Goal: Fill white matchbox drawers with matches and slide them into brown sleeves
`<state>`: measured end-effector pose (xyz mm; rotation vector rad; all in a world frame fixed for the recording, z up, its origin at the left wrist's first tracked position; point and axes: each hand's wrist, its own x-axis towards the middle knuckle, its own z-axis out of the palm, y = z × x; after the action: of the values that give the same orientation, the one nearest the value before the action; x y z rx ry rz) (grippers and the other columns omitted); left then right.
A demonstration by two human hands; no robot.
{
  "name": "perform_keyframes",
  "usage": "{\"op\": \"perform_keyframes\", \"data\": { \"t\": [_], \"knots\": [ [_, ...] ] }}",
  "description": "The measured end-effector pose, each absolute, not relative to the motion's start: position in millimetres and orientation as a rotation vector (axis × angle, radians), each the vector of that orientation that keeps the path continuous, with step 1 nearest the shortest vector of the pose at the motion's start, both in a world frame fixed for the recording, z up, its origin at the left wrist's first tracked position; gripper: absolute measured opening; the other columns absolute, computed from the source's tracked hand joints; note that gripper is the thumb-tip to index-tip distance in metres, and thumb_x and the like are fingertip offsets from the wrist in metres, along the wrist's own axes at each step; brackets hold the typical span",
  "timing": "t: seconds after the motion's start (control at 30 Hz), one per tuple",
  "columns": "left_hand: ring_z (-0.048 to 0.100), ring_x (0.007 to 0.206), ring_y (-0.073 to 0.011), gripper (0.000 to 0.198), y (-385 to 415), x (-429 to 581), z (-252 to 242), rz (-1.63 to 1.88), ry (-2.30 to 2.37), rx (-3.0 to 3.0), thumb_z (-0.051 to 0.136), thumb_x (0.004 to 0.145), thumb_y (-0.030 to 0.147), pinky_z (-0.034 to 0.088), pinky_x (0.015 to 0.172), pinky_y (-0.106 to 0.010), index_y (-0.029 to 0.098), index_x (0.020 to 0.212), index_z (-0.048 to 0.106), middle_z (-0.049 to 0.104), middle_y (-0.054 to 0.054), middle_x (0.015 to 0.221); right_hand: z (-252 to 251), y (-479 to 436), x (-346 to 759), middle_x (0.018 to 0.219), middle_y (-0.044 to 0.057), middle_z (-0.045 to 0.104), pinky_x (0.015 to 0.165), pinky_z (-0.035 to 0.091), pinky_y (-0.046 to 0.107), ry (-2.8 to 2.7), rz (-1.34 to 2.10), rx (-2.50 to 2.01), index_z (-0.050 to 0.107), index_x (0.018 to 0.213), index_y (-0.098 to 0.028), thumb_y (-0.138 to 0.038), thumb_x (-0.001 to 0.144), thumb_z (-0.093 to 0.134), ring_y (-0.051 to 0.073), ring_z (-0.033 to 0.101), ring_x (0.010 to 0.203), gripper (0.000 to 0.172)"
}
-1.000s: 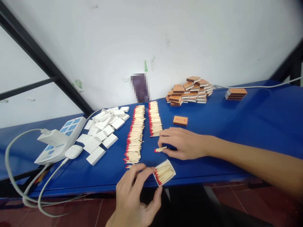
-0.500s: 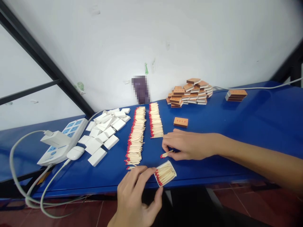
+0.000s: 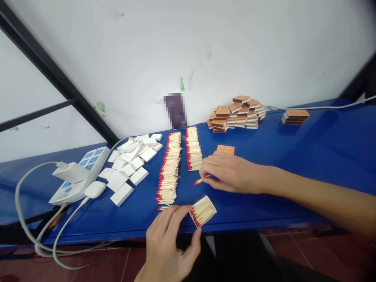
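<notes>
Fingers and thumb of the left hand (image 3: 167,243) clasp the tray (image 3: 211,202), full of matches (image 3: 202,212), by its left end at the front edge of the table (image 3: 264,209), where a tilt or hard squeeze could tip them to the floor (image 3: 102,266). Behind it, the right hand (image 3: 225,172) pinches a small bunch (image 3: 197,182), which a loose grip could drop or splay. Its knuckles sit close to the right row (image 3: 194,150) and the box (image 3: 226,149), so a careless sweep could scatter one or bump the other.
</notes>
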<state>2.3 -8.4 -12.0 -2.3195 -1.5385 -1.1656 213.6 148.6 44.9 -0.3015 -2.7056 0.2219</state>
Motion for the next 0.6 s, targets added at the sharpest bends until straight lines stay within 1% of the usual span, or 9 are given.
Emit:
{"op": "perform_keyframes", "data": {
  "t": [0.07, 0.13, 0.23, 0.37, 0.5, 0.6],
  "knots": [
    [0.069, 0.088, -0.0182, 0.027, -9, 3, -12, -1.169, -1.571, -2.296, 0.063, 0.089, 0.020, 0.057, 0.078, -0.028, 0.018, 0.116, 0.061, 0.069, -0.007, 0.098, 47, 142, 211, 0.085, 0.003, 0.061, 0.073, 0.034, 0.030, -2.678, 0.293, -0.244, 0.057, 0.094, -0.017, -0.023, 0.103, 0.046, 0.015, 0.048, 0.074, 0.015],
    [0.069, 0.088, -0.0182, 0.026, -8, 4, -12, -1.173, -1.599, -2.274, 0.062, 0.090, 0.020, 0.058, 0.078, -0.028, 0.018, 0.116, 0.061, 0.069, -0.007, 0.099, 46, 134, 208, 0.083, 0.002, 0.060, 0.070, 0.035, 0.029, -2.732, 0.334, -0.172, 0.058, 0.092, -0.018, -0.022, 0.101, 0.046, 0.015, 0.046, 0.072, 0.015],
    [0.069, 0.091, -0.0188, 0.025, -6, 5, -12, -1.168, -1.620, -2.244, 0.062, 0.090, 0.021, 0.059, 0.079, -0.029, 0.018, 0.115, 0.062, 0.068, -0.009, 0.103, 40, 125, 204, 0.083, 0.003, 0.059, 0.070, 0.035, 0.031, -2.802, 0.273, -0.091, 0.060, 0.091, -0.016, -0.021, 0.100, 0.045, 0.016, 0.046, 0.073, 0.018],
    [0.070, 0.100, -0.0203, 0.028, -5, 5, -14, -1.198, -1.567, -2.241, 0.064, 0.090, 0.018, 0.059, 0.084, -0.030, 0.017, 0.118, 0.061, 0.071, -0.010, 0.109, 33, 124, 202, 0.084, 0.003, 0.060, 0.070, 0.035, 0.031, -2.807, 0.244, -0.095, 0.062, 0.090, -0.015, -0.022, 0.101, 0.045, 0.015, 0.046, 0.073, 0.022],
    [0.071, 0.099, -0.0185, 0.034, -6, 4, -14, -1.230, -1.509, -2.259, 0.065, 0.089, 0.014, 0.058, 0.088, -0.029, 0.017, 0.122, 0.060, 0.074, -0.008, 0.109, 31, 126, 201, 0.083, 0.005, 0.061, 0.070, 0.037, 0.031, -2.769, 0.229, -0.089, 0.067, 0.096, -0.014, -0.024, 0.103, 0.043, 0.016, 0.047, 0.074, 0.028],
    [0.070, 0.100, -0.0175, 0.034, -5, 4, -13, -1.248, -1.519, -2.271, 0.065, 0.089, 0.013, 0.057, 0.089, -0.028, 0.017, 0.123, 0.060, 0.073, -0.007, 0.110, 30, 128, 201, 0.081, 0.005, 0.060, 0.066, 0.037, 0.029, -2.743, 0.220, -0.097, 0.070, 0.097, -0.014, -0.026, 0.103, 0.045, 0.016, 0.047, 0.072, 0.028]
  ]
}}
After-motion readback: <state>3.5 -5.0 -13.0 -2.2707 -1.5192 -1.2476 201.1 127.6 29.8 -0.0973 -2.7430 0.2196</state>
